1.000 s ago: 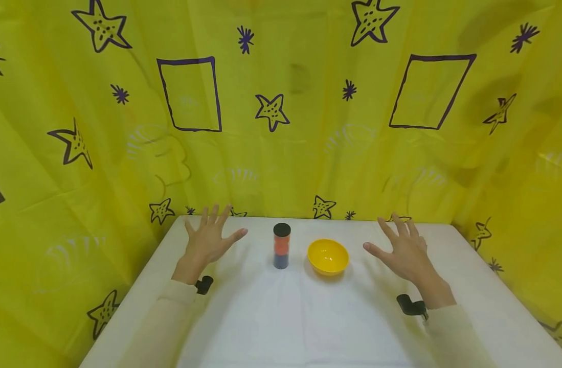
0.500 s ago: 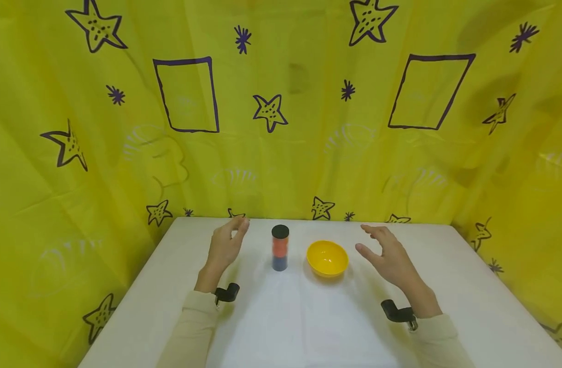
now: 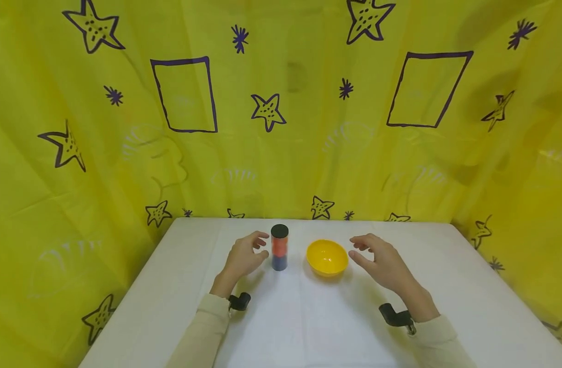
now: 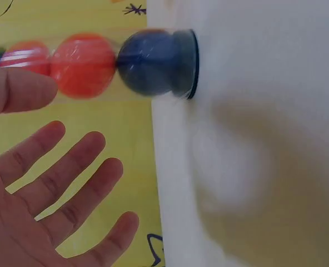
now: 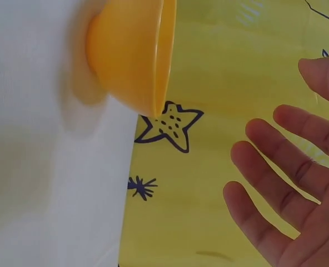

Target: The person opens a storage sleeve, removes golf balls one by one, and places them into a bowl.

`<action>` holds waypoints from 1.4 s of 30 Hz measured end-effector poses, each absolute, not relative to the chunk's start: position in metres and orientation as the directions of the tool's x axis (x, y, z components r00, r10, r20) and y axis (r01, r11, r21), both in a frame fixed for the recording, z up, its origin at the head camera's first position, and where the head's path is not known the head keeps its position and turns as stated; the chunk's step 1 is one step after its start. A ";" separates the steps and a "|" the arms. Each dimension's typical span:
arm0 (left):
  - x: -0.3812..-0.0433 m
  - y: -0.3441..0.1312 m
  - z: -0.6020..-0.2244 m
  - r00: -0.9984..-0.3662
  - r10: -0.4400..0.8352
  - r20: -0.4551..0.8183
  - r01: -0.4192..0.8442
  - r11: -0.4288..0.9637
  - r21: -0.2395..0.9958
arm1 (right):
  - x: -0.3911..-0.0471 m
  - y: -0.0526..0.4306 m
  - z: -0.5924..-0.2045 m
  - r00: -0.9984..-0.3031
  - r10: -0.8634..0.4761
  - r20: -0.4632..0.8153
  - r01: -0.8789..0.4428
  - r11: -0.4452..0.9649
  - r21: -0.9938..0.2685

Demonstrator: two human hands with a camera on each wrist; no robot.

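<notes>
A clear tube with a dark lid (image 3: 279,248) stands upright near the middle of the table. Through its wall in the left wrist view show two red balls (image 4: 84,65) and a dark blue ball (image 4: 145,62) at the bottom. Just left of the tube is my left hand (image 3: 245,255), fingers apart and thumb toward it, nothing held. A yellow bowl (image 3: 327,258) sits upright to the right of the tube, and no contents show in it. My right hand (image 3: 384,263) hovers at the bowl's right side, its fingers loosely bent and holding nothing.
The table (image 3: 304,327) has a white cover. A yellow curtain (image 3: 271,158) with dark stars and squares hangs behind it and along both sides. Each wrist wears a black camera mount, such as the right one (image 3: 396,315).
My left hand has moved right, from spread wide at the far left to beside the tube. My right hand has come left to the bowl, its fingers less spread. Tube and bowl stay put.
</notes>
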State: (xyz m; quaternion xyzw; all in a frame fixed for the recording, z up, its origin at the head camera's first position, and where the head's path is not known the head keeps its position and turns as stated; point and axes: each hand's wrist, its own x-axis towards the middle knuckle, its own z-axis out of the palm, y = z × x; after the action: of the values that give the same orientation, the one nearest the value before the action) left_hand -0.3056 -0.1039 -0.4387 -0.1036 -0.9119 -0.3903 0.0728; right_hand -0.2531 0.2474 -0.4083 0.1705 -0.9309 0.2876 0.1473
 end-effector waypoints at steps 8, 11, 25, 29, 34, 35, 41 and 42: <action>-0.302 -0.087 -0.451 -0.971 0.200 0.128 0.232 0.690 0.686 | -0.249 0.231 -0.415 -0.894 -0.299 0.334 -0.437 0.744 -0.506; -0.303 -0.082 -0.455 -0.973 0.193 0.126 0.226 0.690 0.688 | -0.250 0.226 -0.419 -0.889 -0.331 0.316 -0.454 0.729 -0.512; -0.306 -0.072 -0.467 -0.966 0.145 0.214 0.255 0.680 0.687 | -0.251 0.201 -0.434 -0.871 -0.421 0.253 -0.487 0.681 -0.547; -0.305 -0.072 -0.467 -0.954 0.174 0.243 0.295 0.684 0.667 | -0.250 0.198 -0.436 -0.866 -0.429 0.256 -0.495 0.671 -0.552; -0.304 -0.072 -0.465 -0.945 0.209 0.253 0.325 0.695 0.641 | -0.250 0.197 -0.436 -0.863 -0.433 0.260 -0.501 0.669 -0.549; -0.304 -0.072 -0.464 -0.944 0.215 0.252 0.329 0.698 0.636 | -0.250 0.197 -0.436 -0.864 -0.432 0.259 -0.500 0.672 -0.547; -0.305 -0.072 -0.459 -0.928 0.262 0.266 0.371 0.725 0.580 | -0.251 0.196 -0.433 -0.865 -0.429 0.259 -0.497 0.666 -0.556; -0.305 -0.072 -0.458 -0.921 0.272 0.278 0.385 0.733 0.560 | -0.250 0.196 -0.433 -0.863 -0.430 0.263 -0.500 0.661 -0.560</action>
State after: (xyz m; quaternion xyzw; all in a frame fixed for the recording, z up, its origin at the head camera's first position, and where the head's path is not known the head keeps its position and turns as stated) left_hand -0.3051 -0.0720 -0.4582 -0.1771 -0.9267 -0.3193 0.0888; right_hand -0.2503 0.1959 -0.4326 0.2557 -0.9096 0.3229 0.0539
